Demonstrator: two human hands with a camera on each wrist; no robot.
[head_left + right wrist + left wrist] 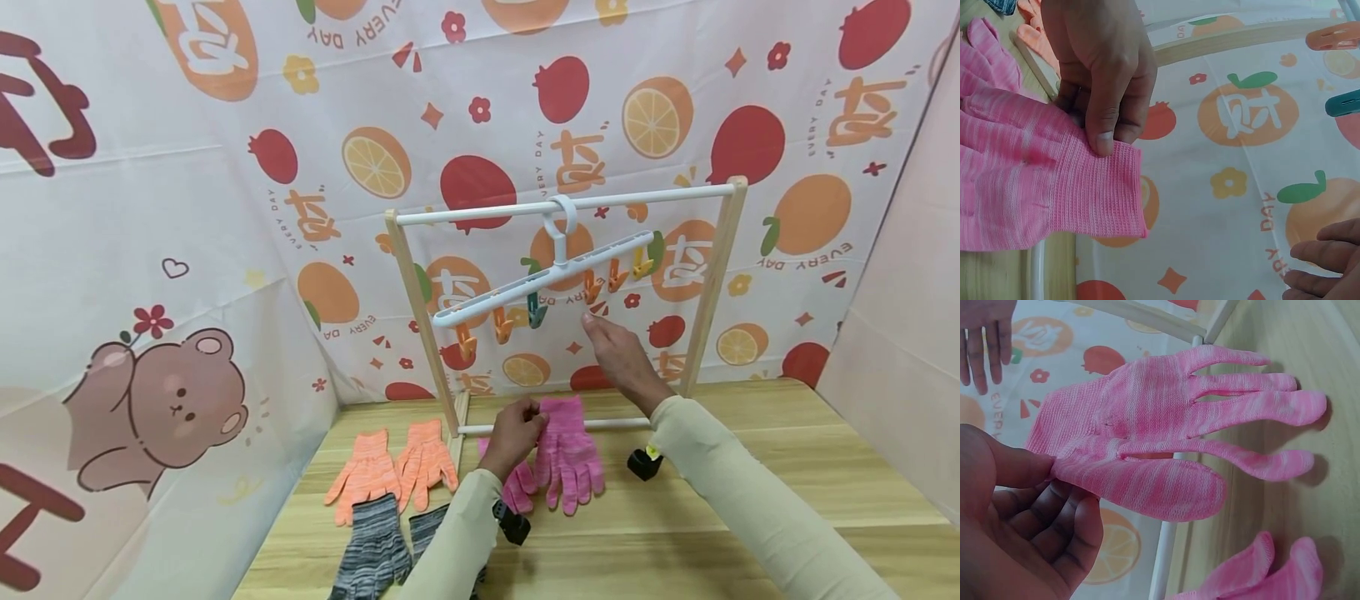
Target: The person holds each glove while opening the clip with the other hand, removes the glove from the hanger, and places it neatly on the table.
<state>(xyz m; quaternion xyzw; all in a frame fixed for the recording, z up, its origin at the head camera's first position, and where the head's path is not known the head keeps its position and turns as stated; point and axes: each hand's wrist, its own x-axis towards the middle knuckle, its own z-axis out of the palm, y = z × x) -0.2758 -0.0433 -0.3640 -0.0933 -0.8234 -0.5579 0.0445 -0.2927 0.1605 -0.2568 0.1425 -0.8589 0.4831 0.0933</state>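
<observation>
My left hand (513, 435) pinches a pink knit glove (568, 458) near its cuff, between thumb and fingers. The glove hangs with its cuff up and fingers down, its fingertips close to the tabletop in the left wrist view. Another pink glove (519, 488) lies behind and below that hand. My right hand (624, 357), holding nothing, is raised with extended fingers just below the clips on the right half of a white hanger (510, 292). From the tilted hanger hang orange clips (502, 327), a green clip (536, 312) and a yellow clip (642, 264).
The hanger hooks over the white rail (480, 214) of a wooden-sided rack (712, 292). At the left of the wooden table (757, 475) lie two orange gloves (372, 471) and grey-black gloves (371, 546), partly behind my left sleeve. A fruit-printed cloth (450, 117) stands behind the rack.
</observation>
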